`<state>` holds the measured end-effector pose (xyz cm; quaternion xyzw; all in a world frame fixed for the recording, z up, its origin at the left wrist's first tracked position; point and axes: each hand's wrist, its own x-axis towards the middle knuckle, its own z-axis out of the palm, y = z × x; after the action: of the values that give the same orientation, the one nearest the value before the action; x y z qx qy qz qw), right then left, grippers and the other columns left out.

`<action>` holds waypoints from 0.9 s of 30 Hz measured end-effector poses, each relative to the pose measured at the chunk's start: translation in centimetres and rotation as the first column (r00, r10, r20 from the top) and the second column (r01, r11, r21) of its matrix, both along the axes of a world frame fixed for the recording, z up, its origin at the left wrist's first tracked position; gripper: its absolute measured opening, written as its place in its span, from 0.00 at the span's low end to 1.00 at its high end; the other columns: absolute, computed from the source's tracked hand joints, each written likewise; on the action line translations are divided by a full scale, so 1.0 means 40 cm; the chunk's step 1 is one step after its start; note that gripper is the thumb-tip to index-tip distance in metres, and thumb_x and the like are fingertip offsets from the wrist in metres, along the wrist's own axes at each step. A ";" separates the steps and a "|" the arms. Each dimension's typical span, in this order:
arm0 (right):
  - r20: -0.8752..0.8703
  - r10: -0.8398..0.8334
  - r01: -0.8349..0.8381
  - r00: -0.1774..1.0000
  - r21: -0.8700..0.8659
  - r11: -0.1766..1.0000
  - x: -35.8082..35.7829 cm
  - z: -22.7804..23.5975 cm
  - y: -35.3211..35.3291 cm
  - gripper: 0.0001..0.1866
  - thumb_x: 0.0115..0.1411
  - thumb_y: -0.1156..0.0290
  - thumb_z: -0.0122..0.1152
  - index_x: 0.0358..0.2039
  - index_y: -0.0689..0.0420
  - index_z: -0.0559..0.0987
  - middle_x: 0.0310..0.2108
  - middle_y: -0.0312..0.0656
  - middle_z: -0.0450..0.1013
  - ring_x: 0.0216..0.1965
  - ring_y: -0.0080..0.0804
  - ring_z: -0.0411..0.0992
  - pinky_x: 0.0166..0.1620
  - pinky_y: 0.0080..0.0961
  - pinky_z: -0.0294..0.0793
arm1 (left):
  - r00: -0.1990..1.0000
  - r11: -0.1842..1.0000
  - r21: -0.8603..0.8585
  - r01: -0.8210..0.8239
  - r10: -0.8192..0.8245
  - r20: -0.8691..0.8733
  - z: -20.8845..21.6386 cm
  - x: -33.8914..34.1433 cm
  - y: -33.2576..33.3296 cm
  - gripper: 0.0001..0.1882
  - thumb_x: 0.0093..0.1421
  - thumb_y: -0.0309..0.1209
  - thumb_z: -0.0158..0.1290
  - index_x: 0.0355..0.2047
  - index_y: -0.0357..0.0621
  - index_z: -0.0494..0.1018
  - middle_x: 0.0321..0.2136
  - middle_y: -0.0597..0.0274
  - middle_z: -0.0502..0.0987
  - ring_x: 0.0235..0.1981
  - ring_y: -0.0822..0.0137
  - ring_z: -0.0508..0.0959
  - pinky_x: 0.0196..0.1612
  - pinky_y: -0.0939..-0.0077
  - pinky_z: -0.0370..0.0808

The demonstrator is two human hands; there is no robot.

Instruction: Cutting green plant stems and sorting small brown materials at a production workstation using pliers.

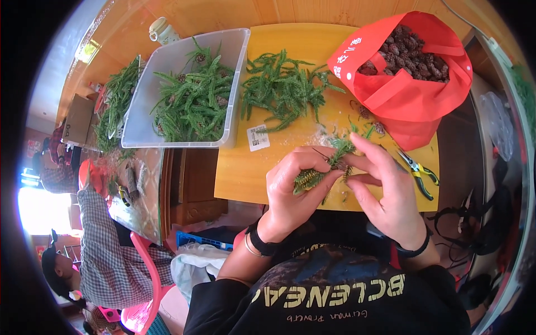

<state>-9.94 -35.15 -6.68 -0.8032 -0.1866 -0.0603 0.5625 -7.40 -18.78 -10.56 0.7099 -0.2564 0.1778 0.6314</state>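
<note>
My left hand (293, 187) is closed round a green pine sprig (338, 153), whose lower needles stick out below its fingers. My right hand (388, 190) reaches in from the other side with bent fingers. Its fingertips meet the sprig near the middle, while the forefinger stretches up beside the green tip. What lies between the right fingertips is partly hidden. Beyond the hands, a loose heap of green sprigs (285, 86) lies on the yellow table (245, 176). A clear plastic bin (180, 144) to its left holds more sprigs with several pine cones among them.
A red bag (413, 109) full of brown pine cones (410, 53) stands at the right, with a few loose cones (378, 128) beside it. Yellow-black pliers (419, 173) lie near the right edge. A white label (258, 138) lies by the bin. A person in a checked shirt (109, 240) works at the left.
</note>
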 end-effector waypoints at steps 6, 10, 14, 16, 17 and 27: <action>0.319 -0.050 0.182 0.947 -0.399 0.899 0.030 0.067 -0.039 0.26 0.39 0.82 0.65 0.43 0.59 0.74 0.41 0.46 0.71 0.42 0.36 0.70 0.38 0.26 0.70 | 0.996 0.997 0.036 0.064 -0.061 -0.063 0.018 -0.005 0.008 0.14 0.43 0.16 0.61 0.28 0.40 0.68 0.30 0.56 0.76 0.32 0.62 0.78 0.35 0.76 0.74; 0.316 0.156 -0.040 0.936 -0.345 0.938 0.059 0.052 -0.038 0.24 0.39 0.80 0.65 0.41 0.59 0.75 0.39 0.46 0.71 0.40 0.40 0.70 0.41 0.31 0.69 | 0.995 0.997 0.006 0.072 -0.071 -0.072 0.015 -0.007 0.005 0.14 0.43 0.17 0.61 0.28 0.40 0.69 0.30 0.57 0.77 0.32 0.62 0.78 0.34 0.76 0.74; 0.197 0.234 -0.149 0.952 -0.368 0.918 0.072 0.050 -0.053 0.19 0.42 0.79 0.63 0.38 0.60 0.76 0.36 0.45 0.72 0.37 0.39 0.71 0.40 0.30 0.69 | 0.997 0.996 0.063 0.066 -0.064 -0.038 0.014 -0.007 0.009 0.13 0.43 0.19 0.62 0.27 0.41 0.69 0.29 0.59 0.76 0.30 0.63 0.78 0.32 0.76 0.74; 0.144 0.257 -0.184 0.956 -0.389 0.903 0.077 0.057 -0.056 0.18 0.43 0.78 0.62 0.38 0.61 0.77 0.34 0.44 0.72 0.36 0.38 0.71 0.39 0.29 0.69 | 0.998 0.994 0.091 0.059 -0.057 -0.030 0.017 -0.012 0.008 0.13 0.43 0.19 0.62 0.27 0.42 0.70 0.28 0.59 0.76 0.30 0.63 0.78 0.32 0.77 0.74; 0.092 0.277 -0.222 0.957 -0.382 0.897 0.081 0.060 -0.057 0.18 0.43 0.78 0.63 0.38 0.60 0.77 0.32 0.43 0.71 0.34 0.37 0.71 0.37 0.28 0.69 | 0.997 0.993 0.098 0.066 -0.063 -0.038 0.021 -0.015 0.007 0.13 0.43 0.20 0.62 0.27 0.42 0.70 0.27 0.60 0.76 0.29 0.64 0.78 0.31 0.77 0.74; -0.151 0.424 -0.449 0.893 -0.225 0.865 0.117 0.058 -0.065 0.19 0.45 0.77 0.64 0.40 0.59 0.76 0.26 0.37 0.65 0.27 0.26 0.65 0.31 0.20 0.65 | 0.988 0.978 0.176 0.112 -0.091 -0.122 0.034 -0.026 0.013 0.15 0.42 0.19 0.64 0.26 0.41 0.68 0.25 0.62 0.77 0.32 0.68 0.80 0.33 0.80 0.75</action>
<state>-5.28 -37.73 -4.35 -0.8074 -0.3421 0.1318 0.4623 -8.42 -18.28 -9.22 0.7597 -0.2712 0.0803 0.5855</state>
